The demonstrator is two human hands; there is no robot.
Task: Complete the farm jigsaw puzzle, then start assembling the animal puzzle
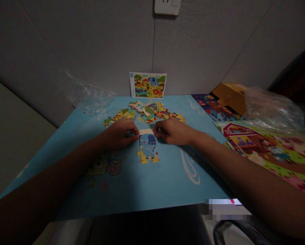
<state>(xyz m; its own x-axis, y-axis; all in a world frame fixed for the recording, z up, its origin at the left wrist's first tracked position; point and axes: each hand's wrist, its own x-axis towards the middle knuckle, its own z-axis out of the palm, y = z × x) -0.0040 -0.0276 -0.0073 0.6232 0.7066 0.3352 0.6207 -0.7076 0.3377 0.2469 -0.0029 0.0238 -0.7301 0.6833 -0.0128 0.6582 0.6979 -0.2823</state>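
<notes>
Head view looks down on a blue bench set against a grey wall, and we see both of the person's bare forearms reaching in from the near edge toward its middle. The left hand (120, 134) and the right hand (174, 132) lie low on the surface, facing each other, with a pale puzzle piece (146, 131) between them. The left fingers (135, 131) are curled in close, and their tips pinch the piece's left end. The right fingers (157, 130) are bent the same way and close on its right end, so the piece is held from both sides. It lies flat at the middle of the bench, and its near edge touches the top of the elephant section (147, 148), a small joined patch showing a blue elephant on yellow ground, which lies just nearer to us. We cannot tell in this dim light whether the two are locked together.

Loose puzzle pieces (147, 112) lie in a scattered heap just beyond the hands, toward the far edge. A reference picture (148, 84) of the animal scene leans upright against the wall at the middle of that edge. Crumpled clear plastic wrap (89, 97) sits at the far left corner. Along the right edge lies a finished farm puzzle (267, 149) with a red barn, and behind it, near the far right corner, a cardboard box (230, 97) with a clear plastic bag (272, 109) beside it.
</notes>
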